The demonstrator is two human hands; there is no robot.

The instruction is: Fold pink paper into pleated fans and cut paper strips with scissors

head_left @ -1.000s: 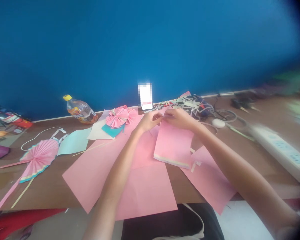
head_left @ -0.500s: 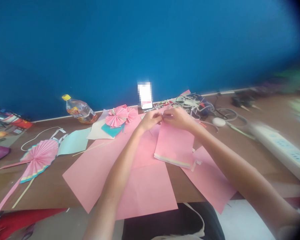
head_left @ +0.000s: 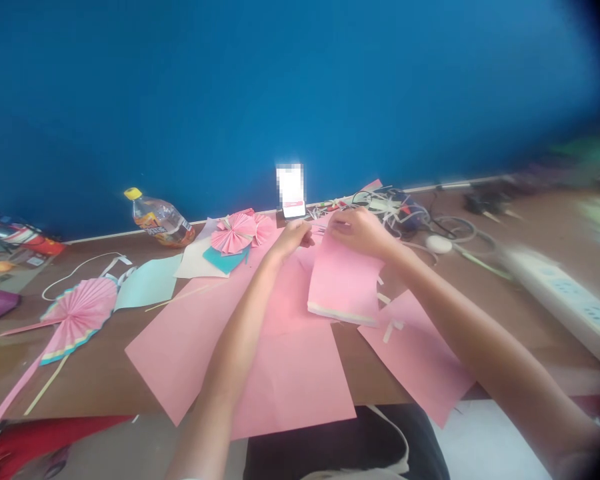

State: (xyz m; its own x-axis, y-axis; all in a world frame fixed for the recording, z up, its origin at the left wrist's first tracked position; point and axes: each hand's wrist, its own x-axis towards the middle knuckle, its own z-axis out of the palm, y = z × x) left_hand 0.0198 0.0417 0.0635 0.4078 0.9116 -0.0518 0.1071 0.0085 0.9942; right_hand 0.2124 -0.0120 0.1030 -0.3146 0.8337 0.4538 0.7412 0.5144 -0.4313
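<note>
My right hand (head_left: 357, 231) pinches the top of a pink sheet of paper (head_left: 344, 283). The sheet hangs slightly curved, with a pale white-yellow strip along its lower edge. To its left, my left hand (head_left: 295, 240) is closed, its fingertips curled around something too small to name. A thin pale line shows in the small gap between the hands. Beneath them, larger pink sheets (head_left: 290, 380) lie spread over the brown table, and another pink sheet (head_left: 420, 353) rests under my right forearm with small pale scraps on it.
Pleated pink paper rosettes (head_left: 233, 233) and a pleated fan (head_left: 83, 313) lie leftward. A bottle (head_left: 163, 223) leans near the blue wall beside a propped phone (head_left: 293, 190). Tangled cables (head_left: 395, 210) and a power strip (head_left: 565, 293) occupy the right side.
My hands have moved a little apart. The pink sheet has curved, and its lower end has shifted up and left, uncovering more of the sheet with scraps.
</note>
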